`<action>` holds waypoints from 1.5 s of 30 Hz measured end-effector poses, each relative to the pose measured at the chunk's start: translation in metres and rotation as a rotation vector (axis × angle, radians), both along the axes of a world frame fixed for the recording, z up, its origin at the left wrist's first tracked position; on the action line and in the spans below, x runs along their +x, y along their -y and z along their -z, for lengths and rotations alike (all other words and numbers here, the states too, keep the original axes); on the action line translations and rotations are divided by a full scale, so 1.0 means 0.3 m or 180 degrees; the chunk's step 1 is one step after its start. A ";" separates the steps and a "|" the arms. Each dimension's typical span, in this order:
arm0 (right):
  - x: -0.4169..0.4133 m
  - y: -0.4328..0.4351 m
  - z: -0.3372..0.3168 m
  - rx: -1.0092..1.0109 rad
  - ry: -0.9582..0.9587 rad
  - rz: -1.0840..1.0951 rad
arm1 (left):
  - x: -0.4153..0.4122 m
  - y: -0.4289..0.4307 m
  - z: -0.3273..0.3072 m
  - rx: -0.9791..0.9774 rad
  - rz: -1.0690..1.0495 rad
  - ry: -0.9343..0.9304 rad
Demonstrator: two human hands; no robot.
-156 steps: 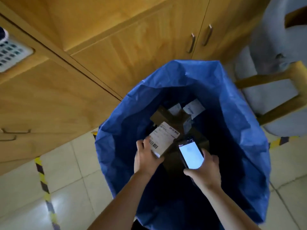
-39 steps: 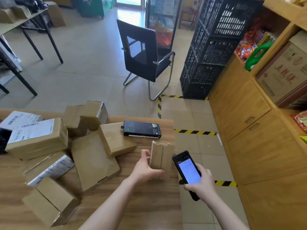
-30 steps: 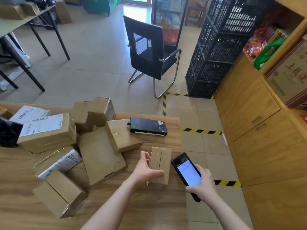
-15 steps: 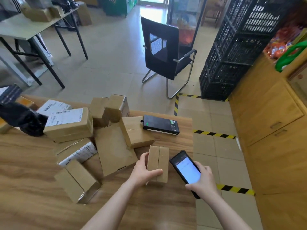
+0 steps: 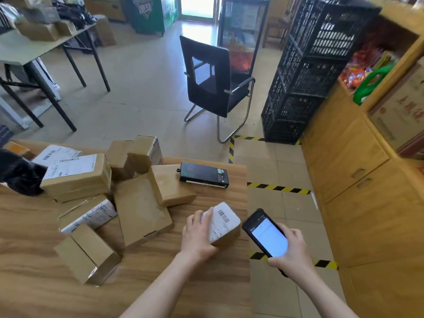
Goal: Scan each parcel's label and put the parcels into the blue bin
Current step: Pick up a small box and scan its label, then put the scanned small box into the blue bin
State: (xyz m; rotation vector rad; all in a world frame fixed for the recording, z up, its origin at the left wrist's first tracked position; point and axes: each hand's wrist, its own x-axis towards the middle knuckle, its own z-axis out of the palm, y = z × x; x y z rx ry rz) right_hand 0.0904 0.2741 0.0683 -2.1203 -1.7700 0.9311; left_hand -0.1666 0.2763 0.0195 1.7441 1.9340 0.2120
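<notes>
My left hand grips a small cardboard parcel near the right edge of the wooden table. Its white barcode label faces up. My right hand holds a black phone scanner with a lit screen, just right of the parcel and off the table's edge. Several more cardboard parcels lie heaped on the table to the left, some with white labels. The blue bin is out of view.
A flat black box lies at the table's far right corner. Beyond stand a black office chair, stacked black crates and wooden cabinets on the right. Yellow-black tape marks the tiled floor.
My left hand has turned the small parcel over, so its white label now faces up instead of the bare taped side. The phone has stayed beside it.
</notes>
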 end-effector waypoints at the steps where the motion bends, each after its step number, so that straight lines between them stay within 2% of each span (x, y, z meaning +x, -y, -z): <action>1: 0.004 0.011 0.002 -0.0064 0.0042 -0.0096 | -0.011 0.009 0.011 0.0001 0.0105 -0.0039; 8: 0.029 0.040 0.001 -0.0108 0.0712 -0.0870 | -0.066 0.083 0.034 0.0235 0.0122 0.0043; 16: 0.061 -0.039 -0.090 0.0267 0.1433 -0.1795 | -0.099 0.090 -0.044 0.0572 0.0622 -0.0975; 21: 0.062 -0.028 -0.121 0.0303 0.1521 -0.1979 | -0.097 0.111 -0.084 0.0559 0.0613 -0.1019; 28: 0.091 0.054 -0.156 0.0257 0.1405 -0.1691 | -0.083 0.093 -0.125 0.0565 0.0770 -0.1053; 37: 0.069 0.237 -0.194 0.0099 0.1449 -0.0933 | -0.120 0.032 -0.138 0.0831 0.1567 -0.1265; 41: 0.047 0.353 -0.170 -0.0043 0.1380 -0.0542 | -0.118 0.030 -0.130 0.0900 0.1711 -0.0995; 45: 0.052 0.508 -0.127 -0.0133 0.0942 0.0292 | -0.061 0.040 -0.113 0.0809 0.1728 -0.0575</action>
